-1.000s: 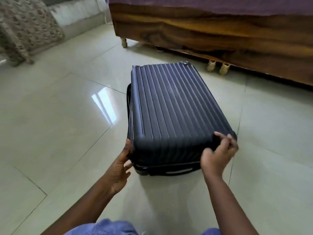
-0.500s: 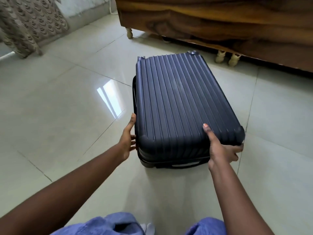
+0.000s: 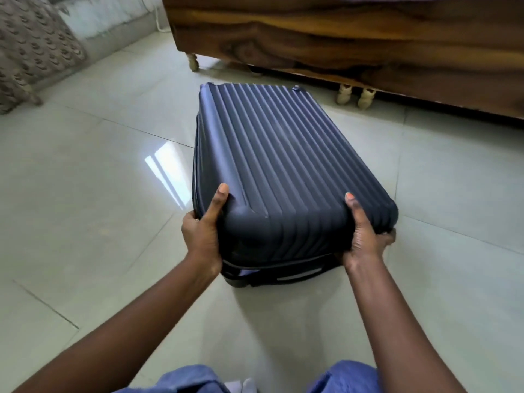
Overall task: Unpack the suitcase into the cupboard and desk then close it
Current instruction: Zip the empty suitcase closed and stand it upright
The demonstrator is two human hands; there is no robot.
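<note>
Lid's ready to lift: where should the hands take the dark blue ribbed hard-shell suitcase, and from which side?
Take the dark blue ribbed hard-shell suitcase at the lid's two near corners, coming from the near end. The left hand and right hand already sit there, thumbs on top, and a gap shows beneath the near edge.

Floor: pale glossy tiles (image 3: 85, 194) filled the frame, thin grout lines crossing them.
Reflection: a bright window glare (image 3: 167, 177) lay on a tile at 9 o'clock of centre.
Furniture: a dark-grained wooden frame (image 3: 340, 32) ran across 12 to 2 o'clock, raised on small turned feet (image 3: 354, 95).
Fabric: a patterned beige cloth (image 3: 31, 49) hung at 10 o'clock.
Clothing: blue fabric (image 3: 348, 377) showed at 6 o'clock.
</note>
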